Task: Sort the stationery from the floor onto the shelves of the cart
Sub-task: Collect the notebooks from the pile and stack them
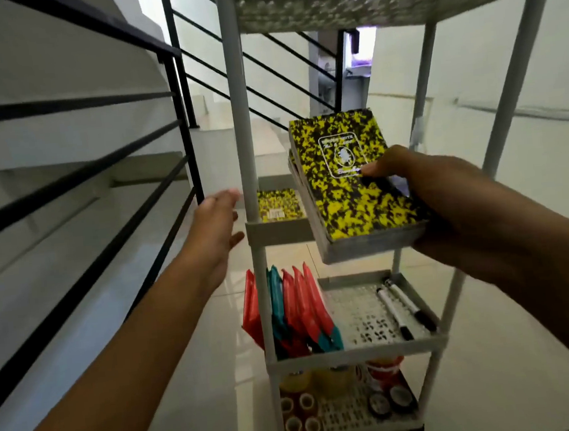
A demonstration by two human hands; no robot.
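Right hand (446, 197) grips notebook stack (352, 182); left hand (215, 228) spread, empty.

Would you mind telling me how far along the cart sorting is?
Done: markers, pouches, tape rolls and one notebook sit on the shelves. In hand: the right hand holds a notebook stack at the notebook's shelf. Left: setting it down; the floor pile is out of view.

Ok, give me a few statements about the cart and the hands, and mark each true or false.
1. The right hand holds a stack of yellow-and-black notebooks. True.
2. The left hand grips a marker. False: it is open and holds nothing.
3. Two markers lie on the shelf below the notebooks. True.
4. The tape rolls sit on the cart's top shelf. False: they are on the bottom shelf.
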